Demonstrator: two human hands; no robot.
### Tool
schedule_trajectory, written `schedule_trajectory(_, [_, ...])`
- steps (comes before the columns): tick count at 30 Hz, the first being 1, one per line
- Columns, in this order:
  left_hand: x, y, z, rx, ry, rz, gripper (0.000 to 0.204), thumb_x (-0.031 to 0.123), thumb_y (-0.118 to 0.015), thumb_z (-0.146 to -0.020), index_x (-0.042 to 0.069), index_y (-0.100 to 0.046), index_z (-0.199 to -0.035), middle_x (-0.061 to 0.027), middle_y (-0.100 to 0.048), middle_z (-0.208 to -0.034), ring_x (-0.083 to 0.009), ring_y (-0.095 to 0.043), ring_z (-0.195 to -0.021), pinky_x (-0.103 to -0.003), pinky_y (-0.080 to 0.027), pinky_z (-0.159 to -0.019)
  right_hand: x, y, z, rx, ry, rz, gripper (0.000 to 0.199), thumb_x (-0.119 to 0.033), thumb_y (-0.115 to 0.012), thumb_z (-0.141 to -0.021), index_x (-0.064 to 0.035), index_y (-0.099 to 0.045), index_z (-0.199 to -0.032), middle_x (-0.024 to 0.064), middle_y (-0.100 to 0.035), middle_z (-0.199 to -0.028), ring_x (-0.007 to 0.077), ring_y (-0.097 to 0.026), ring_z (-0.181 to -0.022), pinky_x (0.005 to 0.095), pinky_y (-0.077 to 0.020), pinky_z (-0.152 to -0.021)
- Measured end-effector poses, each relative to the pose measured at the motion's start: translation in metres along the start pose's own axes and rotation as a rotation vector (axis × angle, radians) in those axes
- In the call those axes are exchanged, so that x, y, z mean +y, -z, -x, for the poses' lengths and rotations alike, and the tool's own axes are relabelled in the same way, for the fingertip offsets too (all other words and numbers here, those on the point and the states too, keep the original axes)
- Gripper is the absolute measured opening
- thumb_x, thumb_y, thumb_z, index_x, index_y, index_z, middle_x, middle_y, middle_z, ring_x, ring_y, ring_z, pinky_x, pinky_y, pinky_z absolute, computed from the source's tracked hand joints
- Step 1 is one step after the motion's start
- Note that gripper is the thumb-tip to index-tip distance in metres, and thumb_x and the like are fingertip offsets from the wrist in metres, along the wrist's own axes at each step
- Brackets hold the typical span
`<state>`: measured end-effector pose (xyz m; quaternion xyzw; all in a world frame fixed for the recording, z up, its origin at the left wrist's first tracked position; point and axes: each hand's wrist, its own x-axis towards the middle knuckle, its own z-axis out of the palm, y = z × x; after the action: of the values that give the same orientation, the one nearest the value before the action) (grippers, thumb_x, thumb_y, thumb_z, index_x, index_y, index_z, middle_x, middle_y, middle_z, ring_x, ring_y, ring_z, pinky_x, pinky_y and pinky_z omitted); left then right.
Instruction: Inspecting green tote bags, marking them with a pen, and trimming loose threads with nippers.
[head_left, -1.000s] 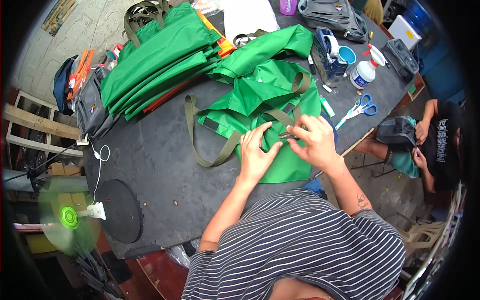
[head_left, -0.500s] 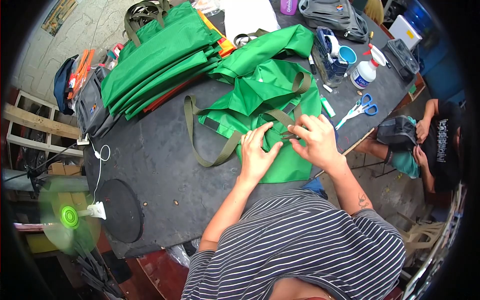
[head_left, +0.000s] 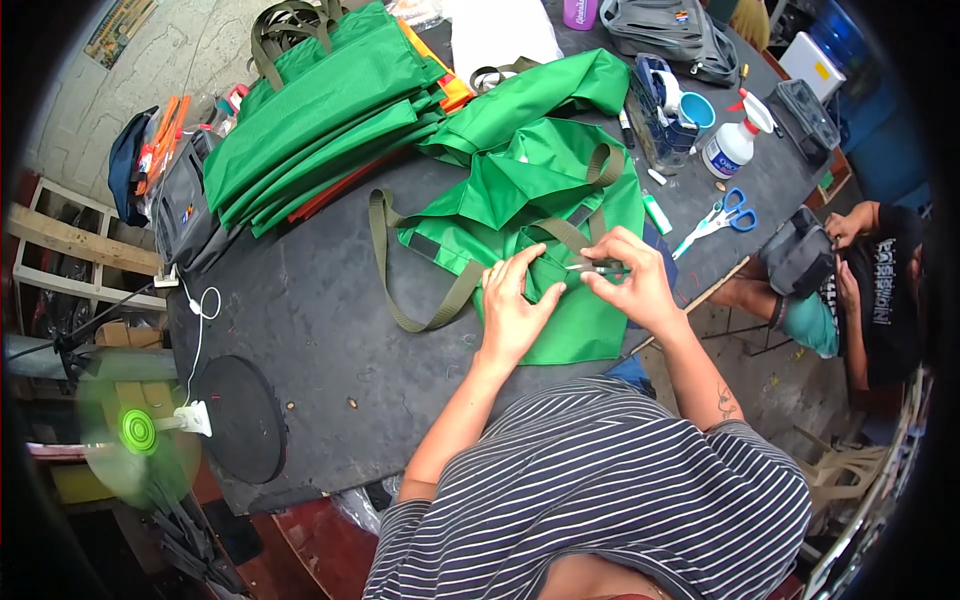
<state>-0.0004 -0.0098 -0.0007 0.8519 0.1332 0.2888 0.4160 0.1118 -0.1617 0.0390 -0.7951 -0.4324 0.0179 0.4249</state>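
A green tote bag (head_left: 585, 335) lies rumpled on the table, its olive webbing strap (head_left: 382, 255) looping out at the left and dark patches showing near the top edge. My left hand (head_left: 514, 308) rests on the bag, fingers and thumb gathering a fold of its fabric. In my right hand (head_left: 640, 285) is a pair of small thread snips (head_left: 600, 268), held between thumb and fingers. The tips of the snips point left, close to the fold by my left hand. Any thread there is too fine to make out.
A stack of folded green bags (head_left: 320, 120) fills the table's far left. Blue-handled scissors (head_left: 715, 222), a spray bottle (head_left: 735, 140) and a plastic container (head_left: 665, 120) stand at the right. A fan (head_left: 140, 432) spins at lower left; another person (head_left: 885, 280) sits at the right.
My right hand has turned, and the snips show more plainly between its fingers. My left hand stays on the bag. The seated person's hands and dark bag have shifted.
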Motion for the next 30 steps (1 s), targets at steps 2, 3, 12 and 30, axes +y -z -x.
schedule_trajectory(2, [0.000, 0.000, 0.000, 0.008, -0.001, -0.009, 0.056, 0.015, -0.081, -0.063, 0.009, -0.061, -0.115, -0.0025, -0.052, -0.078, -0.0163, -0.042, -0.068, -0.030, -0.037, -0.069, 0.009, -0.004, 0.003, -0.012, -0.141, -0.217, 0.024, -0.011, -0.072, -0.068, -0.0017, -0.068, -0.090, 0.0068, -0.062, -0.084, 0.0193, -0.061, -0.081, 0.0295, -0.0453, -0.075])
schedule_trajectory(3, [0.000, 0.001, 0.001, 0.009, -0.001, -0.009, 0.056, 0.015, -0.081, -0.063, 0.009, -0.061, -0.115, -0.0025, -0.052, -0.078, -0.0163, -0.042, -0.068, -0.030, -0.037, -0.069, 0.014, -0.006, 0.004, -0.061, -0.181, -0.287, 0.025, -0.011, -0.072, -0.070, -0.0005, -0.069, -0.092, 0.0076, -0.062, -0.085, 0.0183, -0.061, -0.082, 0.0286, -0.0451, -0.077])
schedule_trajectory(12, [0.001, 0.001, 0.001, 0.007, 0.018, -0.008, 0.055, 0.014, -0.080, -0.063, 0.009, -0.061, -0.115, -0.0027, -0.051, -0.078, -0.0163, -0.042, -0.069, -0.030, -0.038, -0.068, 0.020, -0.012, 0.005, -0.136, -0.234, -0.358, 0.022, -0.011, -0.072, -0.072, 0.0008, -0.070, -0.090, 0.0068, -0.062, -0.083, 0.0157, -0.059, -0.083, 0.0277, -0.0445, -0.077])
schedule_trajectory(30, [-0.021, 0.000, 0.009, -0.053, 0.286, 0.524, 0.075, -0.011, -0.055, -0.066, 0.006, -0.035, -0.137, -0.0100, -0.056, -0.108, -0.0049, -0.043, -0.065, -0.018, -0.039, -0.063, 0.021, -0.043, -0.006, -0.061, -0.293, -0.366, 0.046, -0.009, -0.073, -0.068, -0.0037, -0.053, -0.110, 0.0059, -0.058, -0.102, 0.0127, -0.057, -0.086, 0.0255, -0.0432, -0.062])
